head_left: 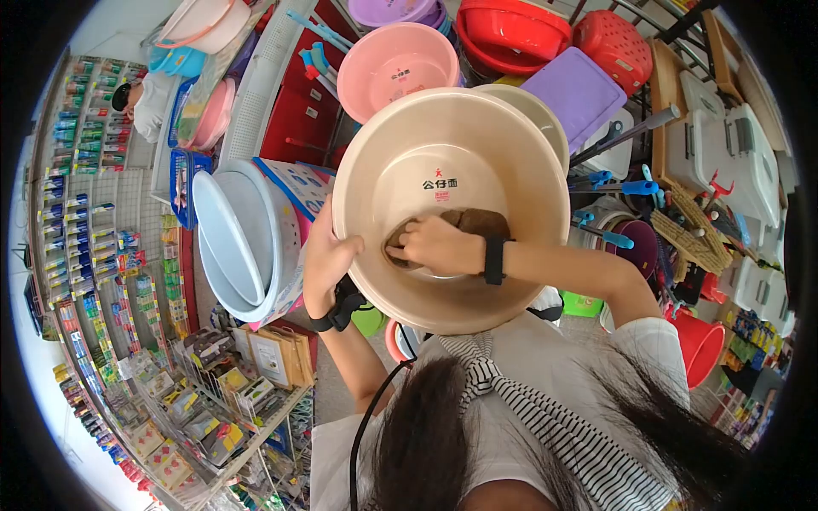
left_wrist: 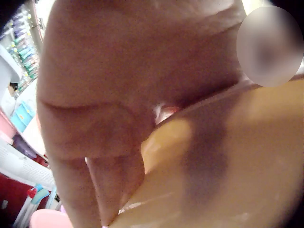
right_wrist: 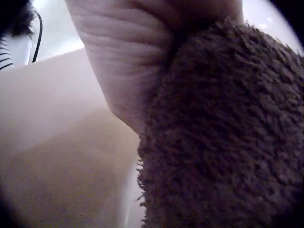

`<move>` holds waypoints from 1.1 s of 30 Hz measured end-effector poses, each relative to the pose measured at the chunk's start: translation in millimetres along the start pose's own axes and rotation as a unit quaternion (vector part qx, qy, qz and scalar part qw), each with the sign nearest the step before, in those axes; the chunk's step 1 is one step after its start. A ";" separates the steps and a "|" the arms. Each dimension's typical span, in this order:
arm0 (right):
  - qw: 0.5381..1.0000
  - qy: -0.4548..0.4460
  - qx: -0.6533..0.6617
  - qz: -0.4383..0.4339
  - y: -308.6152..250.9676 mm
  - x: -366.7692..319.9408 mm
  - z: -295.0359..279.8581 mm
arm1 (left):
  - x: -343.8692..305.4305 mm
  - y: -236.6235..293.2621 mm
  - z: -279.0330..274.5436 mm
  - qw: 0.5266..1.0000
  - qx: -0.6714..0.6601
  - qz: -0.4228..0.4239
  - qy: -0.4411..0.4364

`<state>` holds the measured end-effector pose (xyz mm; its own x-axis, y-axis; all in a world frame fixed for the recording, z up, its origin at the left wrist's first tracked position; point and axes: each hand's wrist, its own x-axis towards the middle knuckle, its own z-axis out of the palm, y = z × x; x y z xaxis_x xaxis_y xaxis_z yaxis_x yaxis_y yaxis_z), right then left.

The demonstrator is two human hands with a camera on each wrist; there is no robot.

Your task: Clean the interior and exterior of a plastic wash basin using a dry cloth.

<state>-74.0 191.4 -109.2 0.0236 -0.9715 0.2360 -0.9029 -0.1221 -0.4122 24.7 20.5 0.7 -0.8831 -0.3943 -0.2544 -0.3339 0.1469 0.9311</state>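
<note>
A large beige plastic basin [head_left: 383, 170] is tilted up in front of the person's chest, with dark characters and a small red figure printed on its bottom. At its left rim, my left hand [head_left: 331, 255] grips the edge, thumb over the rim and the other fingers along the outer wall. Inside the basin, my right hand [head_left: 443, 245] holds a fluffy brown cloth [right_wrist: 228, 133] against the lower inner wall. The cloth bunches out on both sides of the hand. In the right wrist view it hides the fingers.
Behind the held basin stand a pink basin [head_left: 399, 72], red basins [head_left: 515, 34] and a purple lid [head_left: 575, 98]. Pale blue basins [head_left: 230, 243] are stacked at left, near a rack of packaged goods [head_left: 226, 400]. Mop handles [head_left: 626, 187] stick out at right.
</note>
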 end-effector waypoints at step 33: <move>0.980 -0.051 -0.036 0.189 31.7 26.9 -7.9 | 9.5 0.7 0.4 0.999 -0.002 0.034 -0.009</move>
<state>-105.4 163.1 -109.0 -0.2782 -0.9604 -0.0124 -0.8834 0.2610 -0.3892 16.0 17.1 -1.1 -0.9090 -0.3680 -0.1956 -0.2723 0.1691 0.9472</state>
